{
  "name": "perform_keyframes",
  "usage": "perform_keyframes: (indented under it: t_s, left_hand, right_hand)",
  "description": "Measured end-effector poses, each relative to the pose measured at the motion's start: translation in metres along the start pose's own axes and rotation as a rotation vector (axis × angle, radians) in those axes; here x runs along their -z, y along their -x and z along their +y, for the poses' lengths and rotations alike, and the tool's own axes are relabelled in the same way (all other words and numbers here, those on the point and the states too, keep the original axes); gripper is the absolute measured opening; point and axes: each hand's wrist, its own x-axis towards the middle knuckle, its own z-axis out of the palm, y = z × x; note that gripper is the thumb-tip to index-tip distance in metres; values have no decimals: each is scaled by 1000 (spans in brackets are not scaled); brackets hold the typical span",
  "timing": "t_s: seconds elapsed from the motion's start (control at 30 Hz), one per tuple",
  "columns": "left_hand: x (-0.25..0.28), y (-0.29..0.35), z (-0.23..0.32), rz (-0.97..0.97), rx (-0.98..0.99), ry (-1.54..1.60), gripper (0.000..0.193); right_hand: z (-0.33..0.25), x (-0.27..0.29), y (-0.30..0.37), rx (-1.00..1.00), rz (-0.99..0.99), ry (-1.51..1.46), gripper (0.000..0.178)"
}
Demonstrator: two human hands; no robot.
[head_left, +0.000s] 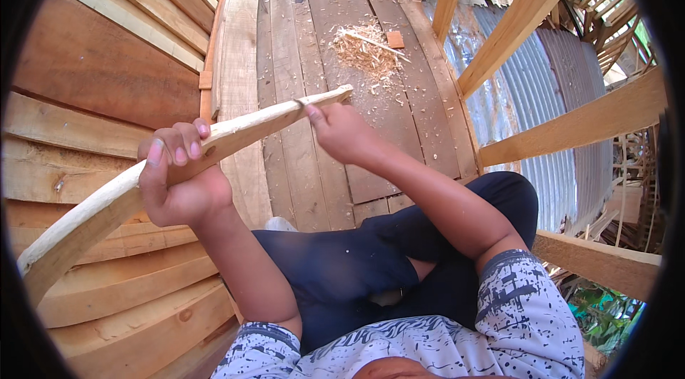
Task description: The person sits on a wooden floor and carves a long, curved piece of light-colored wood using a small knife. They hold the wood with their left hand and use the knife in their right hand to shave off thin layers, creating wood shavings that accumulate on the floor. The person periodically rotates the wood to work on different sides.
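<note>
1. Wooden pole (250, 129) slants near left to far right over plank floor (307, 183).
2. Left hand (187, 176) wrapped around it, mid-length.
3. Right hand (341, 133) pinches small dark blade (300, 103) at its far end.

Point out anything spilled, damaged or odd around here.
Loose wood shavings lie heaped and scattered across the plank floor, looking like uncollected debris. Beyond the posts at right, the corrugated metal sheets show rusty staining, suggesting wear. The long wooden piece in the left hand shows no obvious break.
</note>
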Motion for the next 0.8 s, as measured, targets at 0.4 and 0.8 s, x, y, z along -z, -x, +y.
perform_keyframes:
  t_s: [0.4,0.8]
  left_hand:
    - [-22,7,3,340,10,-42,21]
    - [-43,7,-4,242,30,-87,22]
  right_hand:
    - [-16,-15,24,310,117,53,54]
    - [46,-8,-16,44,123,-10,55]
